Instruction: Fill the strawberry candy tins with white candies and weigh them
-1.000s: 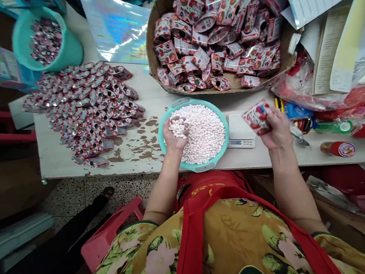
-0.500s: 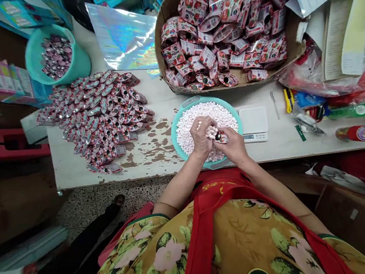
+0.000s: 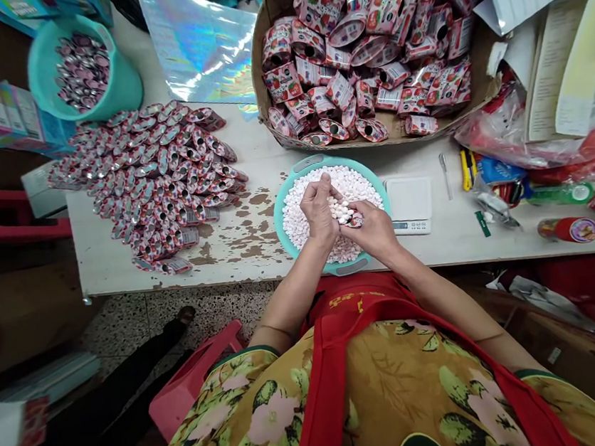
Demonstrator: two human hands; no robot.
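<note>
On the head view, I see just a sliver of the small packet (image 3: 354, 221) in the right hand (image 3: 376, 232); its fingers cover most of it. White pellets (image 3: 341, 211) at the left hand (image 3: 320, 209) block the packet's opening, so I can't tell whether any have gone in. Both hands hide part of the heap in the teal basin (image 3: 279, 214). The scale's (image 3: 411, 199) display is too small for me to read. The top edge crops the cardboard box (image 3: 487, 72); the right edge cuts off the surface (image 3: 253, 145).
</note>
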